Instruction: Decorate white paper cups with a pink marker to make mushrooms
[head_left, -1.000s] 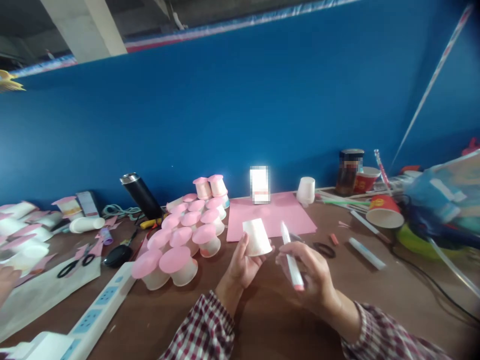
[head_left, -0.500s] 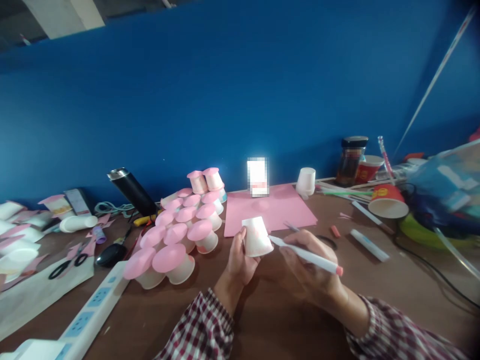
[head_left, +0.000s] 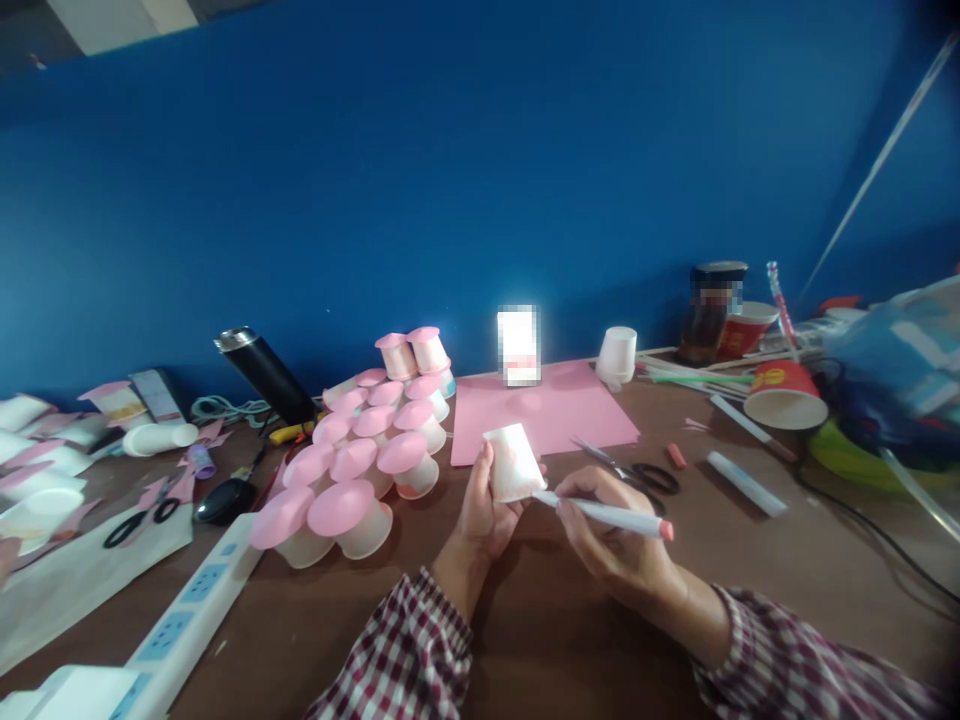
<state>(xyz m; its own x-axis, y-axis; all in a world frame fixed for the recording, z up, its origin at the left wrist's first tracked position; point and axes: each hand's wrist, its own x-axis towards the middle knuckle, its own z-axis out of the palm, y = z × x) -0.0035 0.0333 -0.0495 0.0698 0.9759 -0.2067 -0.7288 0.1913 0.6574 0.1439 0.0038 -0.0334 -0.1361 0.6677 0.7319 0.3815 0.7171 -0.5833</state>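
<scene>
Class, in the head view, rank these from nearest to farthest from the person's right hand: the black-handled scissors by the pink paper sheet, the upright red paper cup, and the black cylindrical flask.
From the right hand:
1. Black-handled scissors, just beyond it, at the pink paper sheet's corner.
2. Upright red paper cup, far right.
3. Black cylindrical flask, far left, leaning by the blue wall.

A brown table (head_left: pixel 540 640) runs along a blue wall. On it, left of centre, stands a cluster of upturned cups with pink tops (head_left: pixel 360 460), with a black flask (head_left: pixel 266 375) leaning behind. A pink paper sheet (head_left: pixel 544 415) lies flat at the middle, a white cup (head_left: pixel 618 355) at its far corner and scissors (head_left: pixel 634 472) just beside its near right corner. A white power strip (head_left: pixel 172 635) lies at the near left, black-handled scissors (head_left: pixel 139 520) beyond it, a red paper cup (head_left: pixel 784 393) on the right
</scene>
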